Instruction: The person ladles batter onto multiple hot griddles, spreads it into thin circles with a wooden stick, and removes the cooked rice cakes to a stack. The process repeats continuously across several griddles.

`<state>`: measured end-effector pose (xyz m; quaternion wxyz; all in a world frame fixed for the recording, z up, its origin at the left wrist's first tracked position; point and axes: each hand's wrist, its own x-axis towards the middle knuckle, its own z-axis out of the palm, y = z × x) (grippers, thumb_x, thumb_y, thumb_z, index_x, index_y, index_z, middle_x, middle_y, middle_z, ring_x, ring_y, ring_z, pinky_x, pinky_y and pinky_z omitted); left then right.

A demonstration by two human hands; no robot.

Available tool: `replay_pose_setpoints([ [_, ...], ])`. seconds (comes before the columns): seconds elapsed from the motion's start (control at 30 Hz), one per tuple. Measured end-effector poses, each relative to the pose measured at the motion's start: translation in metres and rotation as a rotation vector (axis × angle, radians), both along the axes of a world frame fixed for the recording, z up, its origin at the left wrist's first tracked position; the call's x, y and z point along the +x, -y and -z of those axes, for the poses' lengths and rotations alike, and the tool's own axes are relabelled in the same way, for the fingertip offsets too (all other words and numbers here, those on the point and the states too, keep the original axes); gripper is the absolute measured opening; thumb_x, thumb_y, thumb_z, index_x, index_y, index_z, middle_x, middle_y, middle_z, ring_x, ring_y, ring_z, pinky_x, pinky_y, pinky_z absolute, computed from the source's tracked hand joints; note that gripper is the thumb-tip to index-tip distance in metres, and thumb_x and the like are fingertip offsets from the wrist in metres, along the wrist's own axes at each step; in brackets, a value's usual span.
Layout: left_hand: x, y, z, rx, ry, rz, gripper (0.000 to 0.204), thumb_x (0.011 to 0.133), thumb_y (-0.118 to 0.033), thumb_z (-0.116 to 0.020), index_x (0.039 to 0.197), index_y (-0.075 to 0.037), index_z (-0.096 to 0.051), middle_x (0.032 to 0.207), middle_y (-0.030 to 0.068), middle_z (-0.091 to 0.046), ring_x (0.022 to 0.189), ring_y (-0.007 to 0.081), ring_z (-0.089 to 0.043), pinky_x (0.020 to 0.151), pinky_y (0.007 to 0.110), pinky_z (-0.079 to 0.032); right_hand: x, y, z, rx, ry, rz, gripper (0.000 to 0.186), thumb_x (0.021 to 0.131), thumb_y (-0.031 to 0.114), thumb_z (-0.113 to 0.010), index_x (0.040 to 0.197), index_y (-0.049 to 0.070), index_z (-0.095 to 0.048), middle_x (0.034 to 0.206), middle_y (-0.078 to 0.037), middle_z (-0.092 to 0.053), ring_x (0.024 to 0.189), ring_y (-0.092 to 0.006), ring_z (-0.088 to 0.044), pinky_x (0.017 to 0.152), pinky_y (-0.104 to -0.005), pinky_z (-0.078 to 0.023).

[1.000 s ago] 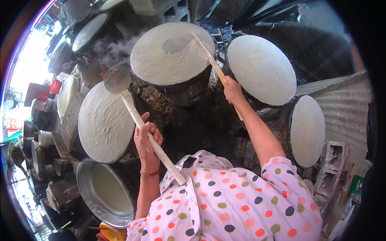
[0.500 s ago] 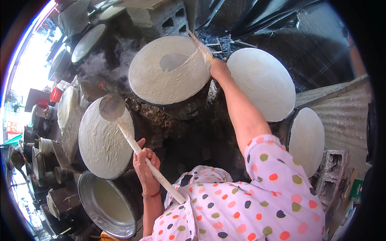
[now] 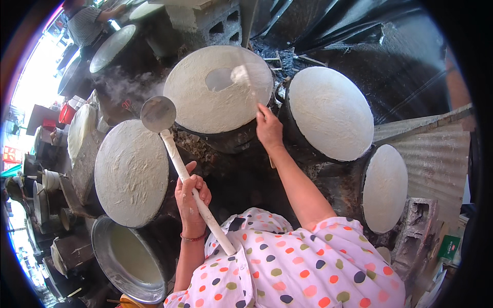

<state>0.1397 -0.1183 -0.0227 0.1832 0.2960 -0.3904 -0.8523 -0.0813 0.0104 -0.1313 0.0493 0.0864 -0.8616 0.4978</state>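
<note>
In my left hand [image 3: 192,201], fingers wrapped round it, is a long pale-handled ladle [image 3: 158,114]. Its metal bowl is up, between two round griddles, and the handle's lower end reaches my shirt. My right hand [image 3: 269,129] is closed on a wooden spatula [image 3: 251,84], partly smeared by motion. A whitish lump of batter [image 3: 240,75] shows beside the spatula, above the middle griddle [image 3: 192,110]. Pale batter coats that griddle, apart from a bare grey patch [image 3: 219,79] near its centre. The left griddle [image 3: 132,174] bears a rough coat of batter too.
Two more pale-coated griddles [image 3: 331,113] [image 3: 385,188] stand to the right. A metal basin [image 3: 100,251] of cream-coloured liquid sits lower left. Steam [image 3: 126,84] rises behind. Concrete blocks [image 3: 223,28] are at the back, and another person [image 3: 82,25] is at far left.
The spatula has moved from the middle griddle's right rim inward toward the bare patch, my right hand coming nearer me. The ladle's bowl has shifted up and right, off the left griddle.
</note>
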Motion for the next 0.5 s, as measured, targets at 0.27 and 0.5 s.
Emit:
replay_pose_setpoints([
  [0.27,0.004,0.000,0.000,0.006,-0.014,-0.009,0.041,0.088,-0.012,-0.053,0.124,0.004,-0.044,0.069,0.0016,-0.044,0.047,0.0070,-0.041,0.039,0.021,-0.037,-0.014,0.044,0.010,-0.034,0.046,0.026,0.032,0.092,0.021,-0.048,0.121,0.011,-0.058,0.105,-0.023,-0.063,0.099,-0.0406,-0.060,0.085,-0.0456,-0.048],
  [0.5,0.010,0.006,0.004,-0.017,0.007,-0.033,0.040,0.087,-0.011,-0.053,0.124,0.004,-0.045,0.068,0.0015,-0.044,0.046,0.0069,-0.041,0.039,0.021,-0.036,0.051,0.050,0.001,0.013,0.064,-0.247,0.033,0.092,0.021,-0.051,0.121,0.008,-0.058,0.105,-0.024,-0.063,0.099,-0.0391,-0.061,0.086,-0.0415,-0.049],
])
